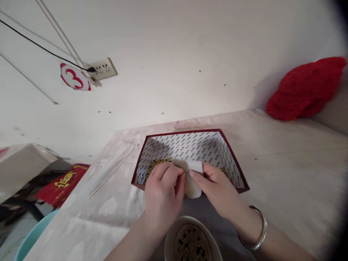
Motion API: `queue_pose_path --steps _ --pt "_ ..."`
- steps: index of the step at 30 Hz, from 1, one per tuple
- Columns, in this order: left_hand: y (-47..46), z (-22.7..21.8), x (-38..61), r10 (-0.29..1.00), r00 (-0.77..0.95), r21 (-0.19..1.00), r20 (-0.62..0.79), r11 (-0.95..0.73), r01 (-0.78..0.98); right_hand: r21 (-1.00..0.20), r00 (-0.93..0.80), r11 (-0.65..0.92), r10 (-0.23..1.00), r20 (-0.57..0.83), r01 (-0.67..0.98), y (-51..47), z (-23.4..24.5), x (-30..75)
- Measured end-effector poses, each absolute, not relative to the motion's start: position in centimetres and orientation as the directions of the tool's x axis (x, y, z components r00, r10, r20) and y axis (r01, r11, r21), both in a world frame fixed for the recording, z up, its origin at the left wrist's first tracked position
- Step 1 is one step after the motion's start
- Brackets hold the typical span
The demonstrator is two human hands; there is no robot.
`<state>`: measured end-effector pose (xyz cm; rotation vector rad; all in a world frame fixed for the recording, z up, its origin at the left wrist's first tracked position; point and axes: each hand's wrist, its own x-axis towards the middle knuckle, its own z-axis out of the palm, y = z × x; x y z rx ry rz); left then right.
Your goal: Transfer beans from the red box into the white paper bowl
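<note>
Working over the box, seen from my head. Near the centre of the frame, both my hands are meeting at a pale paper (pixel 193 190), which is hanging across the near side of an open box (pixel 187 145). My right hand (pixel 223 188) is holding the paper's right part, the thumb pressing on the near face and the other fingers bending behind, probably to steady so limp a sheet. My left hand (pixel 163 185) is narrowing to a pinch at the paper's left side; whether its fingertips are gripping the sheet itself or some small bit against it, I cannot tell.

Grains (pixel 160 165), yellowish and dark, are lying in the box, partly hidden behind my hands. At the bottom centre, a bowl (pixel 170 239) is standing just below my wrists and containing similar grains, presumably placed there for short reach; the box's raised walls are likely stopping strays from rolling off. Thin sticks (pixel 114 168) are lying in a loose bundle left of the box, on the table (pixel 277 170), apparently set aside within reach of my left hand.

At the margins, a red cloth (pixel 301 94) is resting at upper right, and a socket (pixel 104 69) is showing on the wall at upper left.
</note>
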<state>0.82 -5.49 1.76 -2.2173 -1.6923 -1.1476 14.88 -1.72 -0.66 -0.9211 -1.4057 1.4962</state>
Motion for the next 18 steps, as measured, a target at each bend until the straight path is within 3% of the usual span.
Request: queue_pose_path --steps 18 --pt "-5.78 1.53 0.91 0.759 0.162 0.205 0.63 -0.364 0.909 -0.971 -0.352 0.192 0.927 0.131 0.144 -1.74 0.09 14.84"
